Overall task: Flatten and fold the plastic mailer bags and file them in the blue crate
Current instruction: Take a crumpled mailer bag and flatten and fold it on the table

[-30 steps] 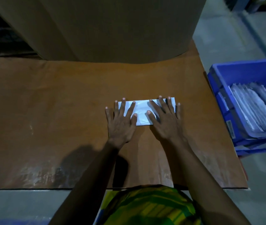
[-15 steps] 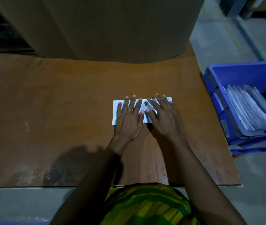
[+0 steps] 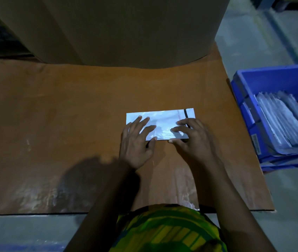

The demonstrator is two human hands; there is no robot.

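White folded plastic mailer bag (image 3: pixel 162 118) lies under the flat, spread left hand (image 3: pixel 137 142) and bent-fingered right hand (image 3: pixel 193 140), pinch unclear; sweep outward firmly, keeping edges square.

view: head | from: above the brown board (image 3: pixel 71 124) | faces: forward, steeply down | range: near

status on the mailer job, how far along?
Done: a row of folded mailers sits filed in the blue crate. In hand: one white mailer lies flat on the table. The left hand presses it with spread fingers; the right hand has bent fingers at its near edge, grip unclear. Left: finish this one and file it. No other loose bags are in view.
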